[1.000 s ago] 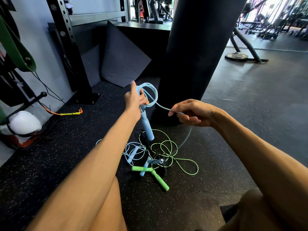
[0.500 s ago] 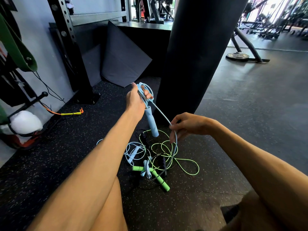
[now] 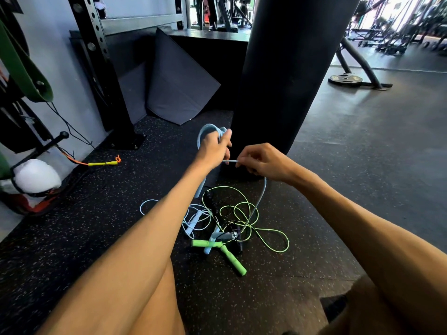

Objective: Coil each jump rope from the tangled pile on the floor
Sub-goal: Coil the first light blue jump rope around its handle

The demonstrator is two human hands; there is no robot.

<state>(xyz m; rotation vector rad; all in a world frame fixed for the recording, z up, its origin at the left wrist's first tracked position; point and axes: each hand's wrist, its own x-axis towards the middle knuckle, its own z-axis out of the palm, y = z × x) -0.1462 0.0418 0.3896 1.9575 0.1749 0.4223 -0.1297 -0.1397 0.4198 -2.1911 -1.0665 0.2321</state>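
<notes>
My left hand (image 3: 214, 147) grips a small coil of light blue jump rope (image 3: 208, 131) held up above the floor; its blue handle hangs mostly hidden behind my forearm. My right hand (image 3: 263, 162) pinches the same blue cord (image 3: 262, 197) just right of the coil, and the cord drops from there into the tangled pile (image 3: 225, 221). The pile holds a neon green rope (image 3: 268, 234) with green handles (image 3: 232, 257), a white rope (image 3: 193, 220), a black cord and a second blue handle (image 3: 212, 240).
A black punching bag (image 3: 278, 76) stands just behind my hands. A black rack upright (image 3: 106, 76) and a leaning grey mat (image 3: 179, 83) are at the back left. A yellow-and-orange rope (image 3: 104, 163) lies at left. A weight plate (image 3: 344, 79) lies far right.
My right hand rose from near the pile and moved left, bringing the blue cord up next to the coil. My left hand turned, so the hanging blue handle is now behind my forearm.
</notes>
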